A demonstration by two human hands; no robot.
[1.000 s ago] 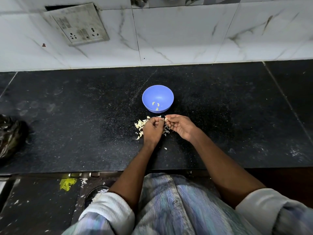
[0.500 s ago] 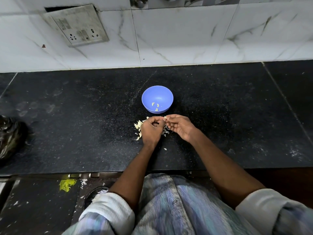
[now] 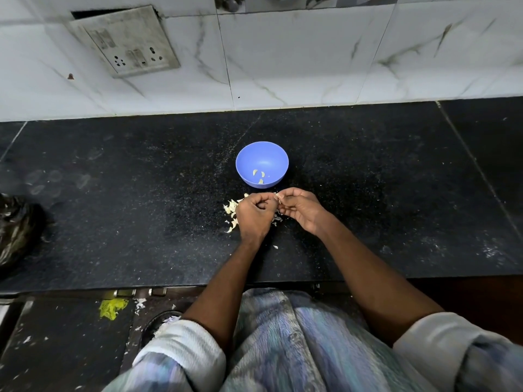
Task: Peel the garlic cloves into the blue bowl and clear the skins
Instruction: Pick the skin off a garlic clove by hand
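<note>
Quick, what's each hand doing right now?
Left hand: fingers curled, pinching a garlic clove.
Right hand: fingers curled, pinching the same clove.

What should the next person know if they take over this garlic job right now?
Left hand: curled, its grip on a garlic clove at the fingertips.
Right hand: pinching the same clove from the other side.
Blue bowl: just beyond the hands, three peeled cloves inside.
Skins: piled on the counter, partly under the hands.
Left: finish this clove, drop it in the bowl, clear the skins.
</note>
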